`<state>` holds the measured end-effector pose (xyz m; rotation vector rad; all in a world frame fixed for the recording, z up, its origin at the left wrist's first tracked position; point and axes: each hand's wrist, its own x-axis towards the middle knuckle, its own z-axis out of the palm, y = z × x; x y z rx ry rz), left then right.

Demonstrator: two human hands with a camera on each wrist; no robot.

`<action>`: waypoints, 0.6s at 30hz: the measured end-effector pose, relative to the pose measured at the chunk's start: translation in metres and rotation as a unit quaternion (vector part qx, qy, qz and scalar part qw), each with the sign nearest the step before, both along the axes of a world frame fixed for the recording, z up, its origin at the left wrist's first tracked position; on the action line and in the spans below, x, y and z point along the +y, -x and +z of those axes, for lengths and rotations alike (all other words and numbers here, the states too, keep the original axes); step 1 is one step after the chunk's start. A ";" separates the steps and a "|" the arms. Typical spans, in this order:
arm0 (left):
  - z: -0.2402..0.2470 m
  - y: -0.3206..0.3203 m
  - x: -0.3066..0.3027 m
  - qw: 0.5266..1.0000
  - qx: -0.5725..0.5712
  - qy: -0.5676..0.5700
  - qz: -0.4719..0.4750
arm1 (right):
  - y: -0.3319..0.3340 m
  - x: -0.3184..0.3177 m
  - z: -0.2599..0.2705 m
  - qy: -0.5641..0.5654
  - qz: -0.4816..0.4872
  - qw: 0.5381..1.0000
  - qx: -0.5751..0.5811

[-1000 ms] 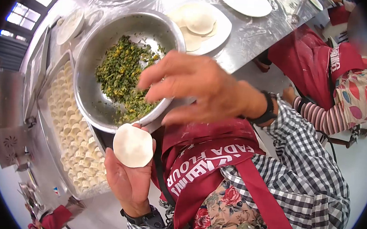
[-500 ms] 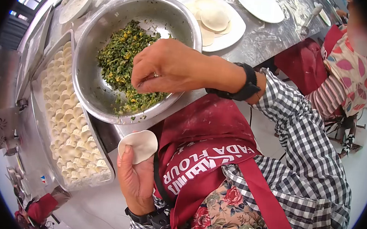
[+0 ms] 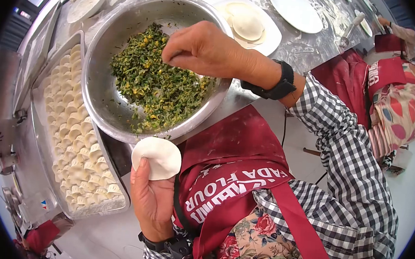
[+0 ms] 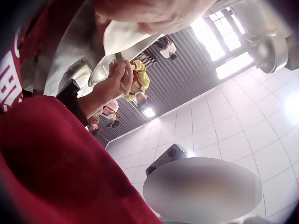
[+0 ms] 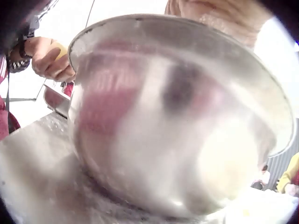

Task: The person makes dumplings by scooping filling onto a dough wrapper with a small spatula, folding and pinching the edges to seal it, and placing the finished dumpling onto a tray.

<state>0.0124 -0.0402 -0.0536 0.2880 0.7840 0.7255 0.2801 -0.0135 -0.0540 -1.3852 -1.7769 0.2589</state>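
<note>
My left hand (image 3: 154, 198) holds a round white dumpling wrapper (image 3: 164, 150) just off the near rim of a steel bowl (image 3: 96, 116), the thumb lying on its face. Chopped green filling with yellow bits (image 3: 171, 100) lies heaped in that bowl. Above it is my right hand (image 3: 208, 51), back of the hand up and fingers curled downward. In the left wrist view the right hand (image 4: 110, 88) pinches a slim olive-brown thing (image 4: 119, 57); its lower end is hidden behind the wrapper, and I cannot tell its kind. The bowl's side (image 5: 154, 140) fills the right wrist view.
Left of the bowl, a tray (image 3: 122, 205) holds rows of folded dumplings (image 3: 78, 129). Behind lie a plate (image 3: 273, 39) with stacked wrappers (image 3: 247, 23) and a bare white plate (image 3: 295, 10). Another person in a red apron (image 3: 338, 76) is at the right.
My right hand, spread over the bowl's near side a second ago, curled its fingers down at the filling, then moved slightly up and right. The left hand's thumb came over onto the wrapper.
</note>
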 end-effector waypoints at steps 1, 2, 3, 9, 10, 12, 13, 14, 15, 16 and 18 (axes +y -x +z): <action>0.000 -0.001 0.000 1.000 0.010 -0.001 0.002 | 0.000 -0.002 -0.002 0.001 0.000 1.000 0.000; 0.000 -0.001 0.001 1.000 0.020 -0.001 0.004 | 0.001 -0.005 -0.003 0.034 0.028 0.999 0.017; -0.001 -0.001 0.001 1.000 0.021 0.002 0.006 | 0.002 -0.007 -0.004 0.069 0.056 0.995 0.035; -0.003 0.003 0.005 0.999 0.022 -0.019 -0.023 | 0.003 -0.019 0.011 0.217 0.075 0.969 0.087; -0.003 0.004 0.007 0.999 0.018 -0.022 -0.027 | 0.003 -0.018 0.013 0.218 0.074 0.969 0.087; -0.003 0.004 0.008 0.999 0.013 -0.025 -0.031 | 0.002 -0.016 0.014 0.296 0.081 0.940 0.152; -0.003 0.004 0.008 0.999 0.011 -0.020 -0.028 | 0.003 -0.014 0.014 0.296 0.081 0.940 0.150; -0.003 0.004 0.008 1.000 0.009 -0.015 -0.025 | 0.004 -0.012 0.013 0.317 0.072 0.918 0.227; -0.003 0.004 0.008 1.000 0.009 -0.014 -0.025 | 0.006 -0.011 0.012 0.337 0.063 0.889 0.302; -0.003 0.004 0.008 1.000 0.006 -0.011 -0.026 | 0.007 -0.010 0.012 0.337 0.063 0.890 0.302; -0.003 0.005 0.008 1.000 0.003 -0.008 -0.026 | 0.008 -0.007 0.010 0.343 0.047 0.869 0.354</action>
